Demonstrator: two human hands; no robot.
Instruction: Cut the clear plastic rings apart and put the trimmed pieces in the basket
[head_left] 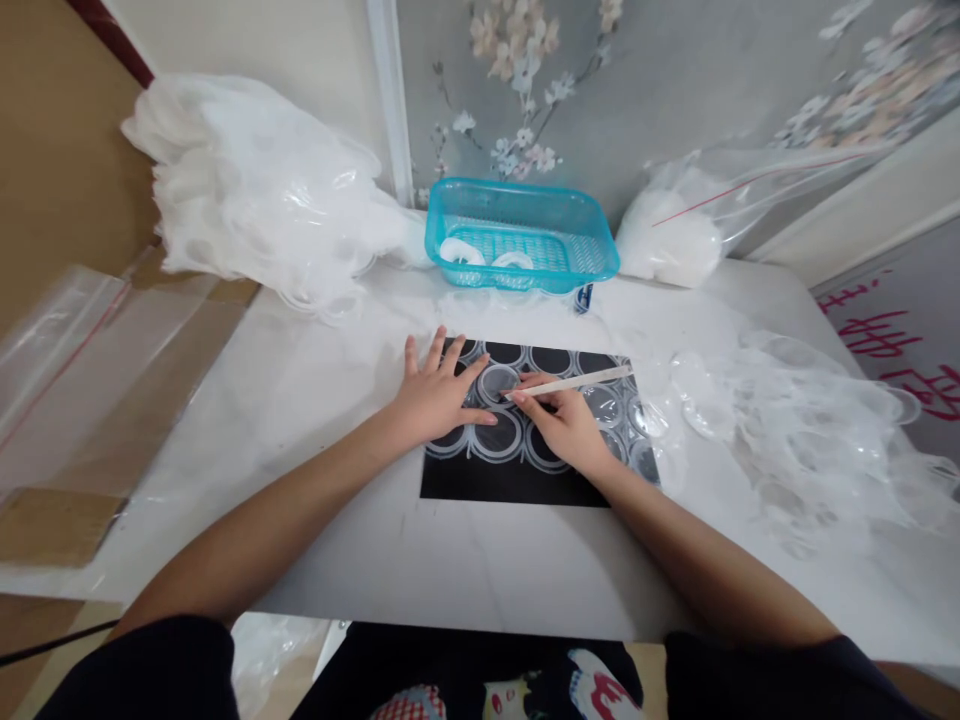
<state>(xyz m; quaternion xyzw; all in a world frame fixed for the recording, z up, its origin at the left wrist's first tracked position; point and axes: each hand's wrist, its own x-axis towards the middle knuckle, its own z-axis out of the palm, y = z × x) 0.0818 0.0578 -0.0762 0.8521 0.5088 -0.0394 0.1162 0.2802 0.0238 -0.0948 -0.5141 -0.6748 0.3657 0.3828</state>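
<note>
A black mat (517,485) lies on the white table, with a clear plastic sheet of white rings (497,437) spread over it. My left hand (437,393) is flat with its fingers spread, pressing the sheet's left part around one ring. In my right hand (559,415) is a slim white craft knife (577,381), gripped like a pen. Its tip points left and meets the right side of that same ring. The small blade itself is too fine to make out clearly.
Behind the mat stands a turquoise basket (525,275) holding a few white rings. A large bag of white rings (262,190) is at the back left, a zip bag of white material (675,235) at the back right. Clear cut-out scraps (817,440) pile up on the right.
</note>
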